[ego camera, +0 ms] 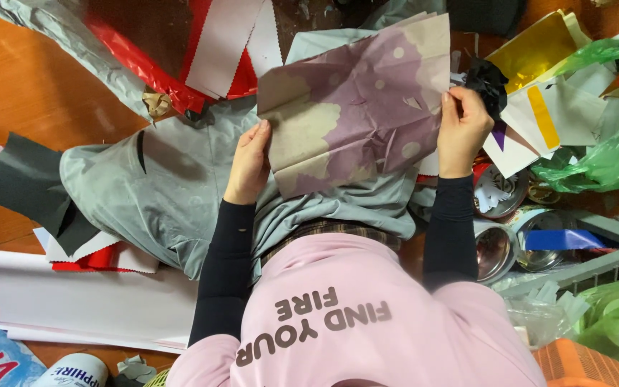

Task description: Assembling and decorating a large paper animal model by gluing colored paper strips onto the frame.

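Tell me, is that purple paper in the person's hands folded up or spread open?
Spread open, though creased. The purple paper is stretched flat between the left hand and right hand, each pinching one side edge.

Both arms, sleeved in black to the wrists, are reaching away from the body toward the far side. The left hand point(250, 163) is sitting on the left, fingers curled in a closed grip, thumb on top. The right hand point(461, 129) is rising a little farther, on the right, fingertips pinching together.
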